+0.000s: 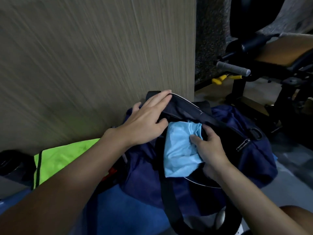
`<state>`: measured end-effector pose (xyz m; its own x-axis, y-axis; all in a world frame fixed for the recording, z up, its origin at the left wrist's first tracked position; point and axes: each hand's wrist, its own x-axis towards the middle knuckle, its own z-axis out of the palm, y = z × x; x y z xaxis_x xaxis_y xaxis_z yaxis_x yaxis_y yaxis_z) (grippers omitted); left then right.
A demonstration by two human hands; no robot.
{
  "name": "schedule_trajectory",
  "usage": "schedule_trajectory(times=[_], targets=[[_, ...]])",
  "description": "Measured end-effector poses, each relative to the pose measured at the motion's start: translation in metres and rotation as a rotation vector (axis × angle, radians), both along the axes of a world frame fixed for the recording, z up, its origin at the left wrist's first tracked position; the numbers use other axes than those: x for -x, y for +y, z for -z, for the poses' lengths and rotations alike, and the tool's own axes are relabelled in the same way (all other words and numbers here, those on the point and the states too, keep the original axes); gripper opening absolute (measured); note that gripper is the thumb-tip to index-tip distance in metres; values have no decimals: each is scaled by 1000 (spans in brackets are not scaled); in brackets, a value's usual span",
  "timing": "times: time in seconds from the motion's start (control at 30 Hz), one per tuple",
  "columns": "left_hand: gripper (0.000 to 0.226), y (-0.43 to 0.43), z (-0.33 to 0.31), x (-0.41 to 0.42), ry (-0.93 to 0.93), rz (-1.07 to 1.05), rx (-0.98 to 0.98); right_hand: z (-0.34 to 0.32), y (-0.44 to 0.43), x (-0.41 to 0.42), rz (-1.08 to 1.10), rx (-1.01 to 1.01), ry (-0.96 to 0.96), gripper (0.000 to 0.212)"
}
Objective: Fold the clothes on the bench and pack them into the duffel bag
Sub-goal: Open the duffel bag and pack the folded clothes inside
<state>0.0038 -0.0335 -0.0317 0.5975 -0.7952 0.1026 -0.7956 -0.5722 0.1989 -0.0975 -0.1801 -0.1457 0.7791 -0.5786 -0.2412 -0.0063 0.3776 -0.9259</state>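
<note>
The right hand is pinching a light-blue garment, long axis pointing away, in the mouth of the duffel bag; the left hand, fingers together, is gripping the far rim beside the wood panel.

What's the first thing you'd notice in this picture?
The light blue cloth in the middle stands out, gripped by the right hand at the mouth of the dark blue duffel bag. The left hand holds the bag's rim back, and a bright green garment glows at lower left.
</note>
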Motion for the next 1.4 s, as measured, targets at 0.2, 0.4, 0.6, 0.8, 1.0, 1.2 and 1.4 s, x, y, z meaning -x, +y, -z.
schedule_trajectory(times=[0.2,0.4,0.6,0.8,1.0,1.2,1.4], targets=[[78,0,-8,-13,15,13,-10,20,10,-39,46,142,69,55],[80,0,-9,-13,24,38,1,36,11,-51,7,261,168,51],[82,4,-5,-13,13,64,-11,40,10,-51,95,340,219,59],[82,5,-6,-13,0,69,-36,22,13,-37,-266,517,318,68],[84,14,5,-16,-62,34,-76,-5,21,-6,-22,1234,344,53],[109,29,29,-20,-93,-149,-120,-2,12,-9,-128,1069,74,93],[129,31,28,-22,-58,-187,-137,2,3,-21,-184,1154,151,98]])
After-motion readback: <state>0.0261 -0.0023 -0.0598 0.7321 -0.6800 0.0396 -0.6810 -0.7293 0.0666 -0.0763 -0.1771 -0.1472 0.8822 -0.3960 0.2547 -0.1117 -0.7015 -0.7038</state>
